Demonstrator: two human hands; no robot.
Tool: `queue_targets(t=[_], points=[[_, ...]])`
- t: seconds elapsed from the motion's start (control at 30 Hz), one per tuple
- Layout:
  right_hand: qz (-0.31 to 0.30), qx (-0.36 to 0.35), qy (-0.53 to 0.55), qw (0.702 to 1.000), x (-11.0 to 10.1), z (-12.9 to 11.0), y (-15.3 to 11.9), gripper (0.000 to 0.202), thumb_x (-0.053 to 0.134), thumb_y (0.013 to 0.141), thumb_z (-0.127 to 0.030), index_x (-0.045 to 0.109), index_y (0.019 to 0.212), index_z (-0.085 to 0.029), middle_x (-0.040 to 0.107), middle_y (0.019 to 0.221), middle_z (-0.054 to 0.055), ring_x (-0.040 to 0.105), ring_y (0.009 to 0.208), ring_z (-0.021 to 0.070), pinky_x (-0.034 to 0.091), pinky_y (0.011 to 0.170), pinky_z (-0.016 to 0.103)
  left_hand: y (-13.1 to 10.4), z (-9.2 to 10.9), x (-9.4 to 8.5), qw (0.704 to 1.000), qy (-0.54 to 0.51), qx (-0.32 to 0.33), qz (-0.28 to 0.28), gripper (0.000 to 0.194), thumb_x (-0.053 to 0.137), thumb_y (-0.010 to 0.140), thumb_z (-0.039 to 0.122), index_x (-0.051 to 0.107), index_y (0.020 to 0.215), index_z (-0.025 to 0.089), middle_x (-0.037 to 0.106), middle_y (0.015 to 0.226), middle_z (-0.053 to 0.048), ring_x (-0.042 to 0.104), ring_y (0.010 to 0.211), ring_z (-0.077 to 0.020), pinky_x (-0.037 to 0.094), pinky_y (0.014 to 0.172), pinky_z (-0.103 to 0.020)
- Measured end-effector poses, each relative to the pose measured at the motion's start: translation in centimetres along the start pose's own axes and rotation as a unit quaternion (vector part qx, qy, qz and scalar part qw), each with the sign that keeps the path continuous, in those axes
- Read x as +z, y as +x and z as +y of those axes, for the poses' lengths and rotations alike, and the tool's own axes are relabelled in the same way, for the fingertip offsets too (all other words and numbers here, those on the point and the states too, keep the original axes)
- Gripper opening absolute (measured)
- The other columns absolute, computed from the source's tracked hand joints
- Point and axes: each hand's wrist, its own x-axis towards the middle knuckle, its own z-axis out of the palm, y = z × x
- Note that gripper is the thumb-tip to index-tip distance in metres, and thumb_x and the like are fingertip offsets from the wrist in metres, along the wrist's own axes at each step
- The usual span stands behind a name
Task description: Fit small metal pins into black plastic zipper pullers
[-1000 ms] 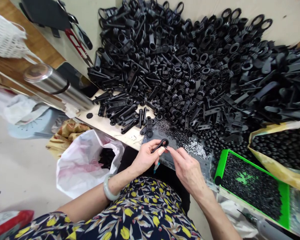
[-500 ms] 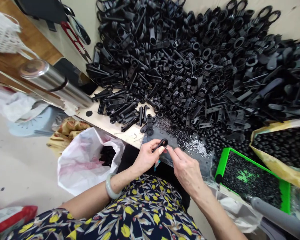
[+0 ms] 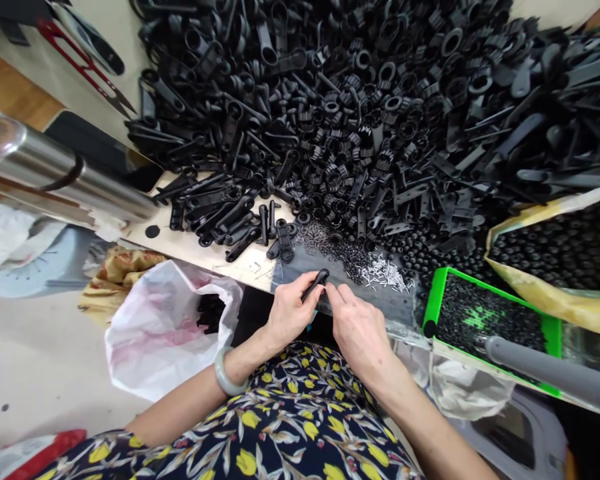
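Observation:
My left hand [image 3: 290, 310] is closed around a slim black plastic lever piece [image 3: 314, 285], which is tilted, its rounded end up. Close against that end, my right hand [image 3: 360, 327] has its fingers curled together; anything between them is hidden. Just beyond the hands, small silvery pins [image 3: 384, 272] lie scattered on a grey mat [image 3: 320, 270]. Tiny dark parts [image 3: 315, 240] are heaped beside the pins. To the left, longer black lever pieces [image 3: 225, 207] are piled on the pale tabletop [image 3: 210, 260].
A large heap of black plastic parts [image 3: 330, 113] covers the back. At right stand a green tray [image 3: 435, 300] of small black bits and a yellow bag [image 3: 520, 273]. A steel flask [image 3: 45, 160] and red-handled scissors [image 3: 80, 60] are at left, above a white bag [image 3: 145, 333].
The view has shifted, so the table's things sit further left and higher. The lever piece has turned in my left hand, its ring opening no longer facing me. My right fingers have curled in more.

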Motion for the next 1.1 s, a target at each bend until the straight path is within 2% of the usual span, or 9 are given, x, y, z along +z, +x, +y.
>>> queue_targets(t=[0.13,0.23,0.3,0.37,0.43,0.53,0.8,1.1], points=[[0.028,-0.009,-0.023,0.999,-1.0,0.1,-1.5,0.042,0.054,0.09,0.0,0.059,0.128,-0.018,0.069,0.094,0.005,0.069,0.071,0.0171,0.041,0.05,0.028,0.0,0.5,-0.2,0.999,-0.012,0.003,-0.031,0.029,0.062,0.098,0.033,0.071,0.122,0.02,0.079,0.109,-0.007,0.074,0.091,-0.0216,0.057,0.083,-0.03],[0.058,-0.03,-0.029,0.997,-1.6,0.3,-2.5,0.047,0.051,0.088,0.002,0.06,0.129,-0.016,0.069,0.092,0.006,0.068,0.066,0.0176,0.041,0.047,0.03,0.6,0.7,-0.9,0.999,0.002,-0.005,0.036,0.029,0.063,0.097,0.034,0.071,0.121,0.021,0.079,0.104,-0.007,0.073,0.09,-0.021,0.057,0.081,-0.029],[0.088,-0.038,-0.011,0.995,-1.9,0.7,-2.7,0.048,0.048,0.091,-0.001,0.059,0.134,-0.018,0.07,0.093,0.006,0.068,0.066,0.0172,0.042,0.049,0.03,1.2,0.8,-1.4,0.997,-0.031,-0.027,0.064,0.03,0.064,0.096,0.037,0.07,0.12,0.02,0.078,0.097,-0.006,0.07,0.075,-0.0174,0.055,0.069,-0.026],[0.124,-0.03,0.018,0.992,-2.0,1.2,-2.3,0.047,0.044,0.096,-0.005,0.058,0.138,-0.02,0.07,0.095,0.005,0.068,0.068,0.016,0.045,0.052,0.029,1.5,0.9,-1.6,0.992,-0.108,-0.062,0.032,0.035,0.065,0.095,0.041,0.068,0.121,0.017,0.077,0.092,-0.006,0.06,0.056,-0.011,0.048,0.053,-0.022],[0.149,-0.022,0.04,0.988,-1.9,1.6,-1.6,0.044,0.04,0.1,-0.008,0.058,0.138,-0.022,0.07,0.094,0.004,0.069,0.069,0.0144,0.046,0.054,0.027,1.5,1.1,-1.5,0.978,-0.185,-0.094,-0.009,0.04,0.067,0.093,0.044,0.066,0.121,0.015,0.076,0.091,-0.007,0.049,0.045,-0.0057,0.039,0.044,-0.02],[0.136,-0.036,0.065,0.988,-1.4,1.8,-0.6,0.043,0.039,0.102,-0.01,0.06,0.136,-0.023,0.07,0.093,0.004,0.069,0.07,0.0129,0.046,0.057,0.024,1.4,1.1,-1.3,0.965,-0.239,-0.108,-0.014,0.042,0.07,0.091,0.044,0.066,0.12,0.013,0.075,0.09,-0.006,0.045,0.043,-0.0031,0.036,0.043,-0.018],[0.103,-0.047,0.091,0.989,-0.1,1.1,0.2,0.043,0.043,0.102,-0.009,0.059,0.139,-0.024,0.068,0.094,0.003,0.069,0.073,0.0128,0.045,0.058,0.023,1.4,0.8,-1.5,0.963,-0.25,-0.103,-0.017,0.046,0.072,0.09,0.047,0.067,0.12,0.012,0.076,0.09,-0.007,0.046,0.042,-0.0025,0.036,0.043,-0.018],[0.128,-0.043,0.097,0.986,0.1,1.0,0.1,0.042,0.043,0.103,-0.01,0.059,0.139,-0.023,0.067,0.095,0.002,0.069,0.073,0.0127,0.045,0.06,0.023,1.4,0.8,-1.4,0.963,-0.252,-0.097,-0.016,0.045,0.073,0.089,0.046,0.067,0.119,0.013,0.075,0.089,-0.007,0.046,0.042,-0.0022,0.035,0.042,-0.017]])
